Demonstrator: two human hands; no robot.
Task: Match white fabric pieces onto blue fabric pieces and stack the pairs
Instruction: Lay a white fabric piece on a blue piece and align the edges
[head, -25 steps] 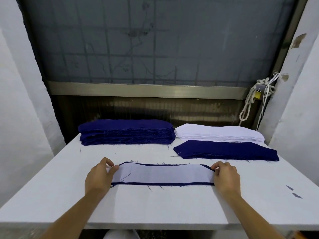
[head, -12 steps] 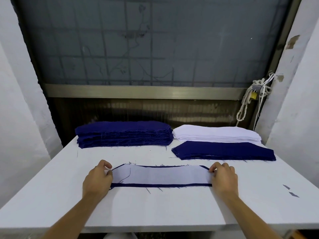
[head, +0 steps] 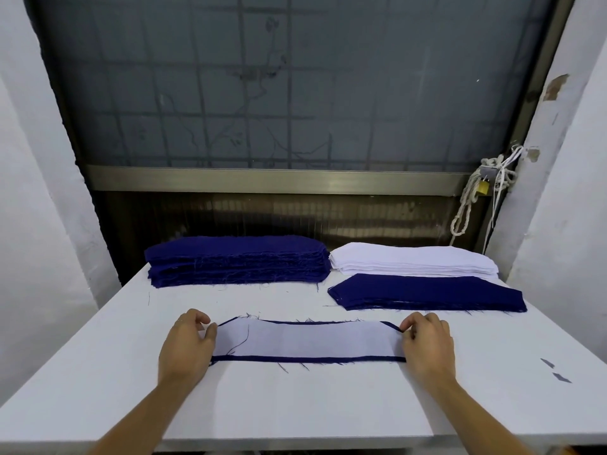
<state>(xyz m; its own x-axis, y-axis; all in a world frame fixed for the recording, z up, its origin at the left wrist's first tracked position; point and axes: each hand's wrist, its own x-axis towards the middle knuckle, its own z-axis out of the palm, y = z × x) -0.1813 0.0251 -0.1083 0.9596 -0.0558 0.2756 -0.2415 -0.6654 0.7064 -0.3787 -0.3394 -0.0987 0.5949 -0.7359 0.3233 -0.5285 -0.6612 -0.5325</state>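
A white fabric piece [head: 308, 339] lies flat on a blue fabric piece [head: 308, 358] at the table's middle front, blue showing as a thin border around it. My left hand [head: 187, 346] pinches the pair's left end with curled fingers. My right hand [head: 427, 343] pinches the right end the same way. A tall stack of blue pieces [head: 236, 261] sits at the back left. A stack of white pieces [head: 414, 262] sits at the back right, and a low stack topped with blue [head: 427, 292] lies just in front of it.
The white table [head: 295, 405] fills the lower view, its front edge near me. Two small grey scraps [head: 555, 371] lie at the right. Walls close in on both sides, a dark window stands behind, and a rope with a padlock [head: 481, 188] hangs at the right.
Both hands stay at the ends of the pair. The white piece sits a little more squarely on the blue one, and the view has shifted slightly.
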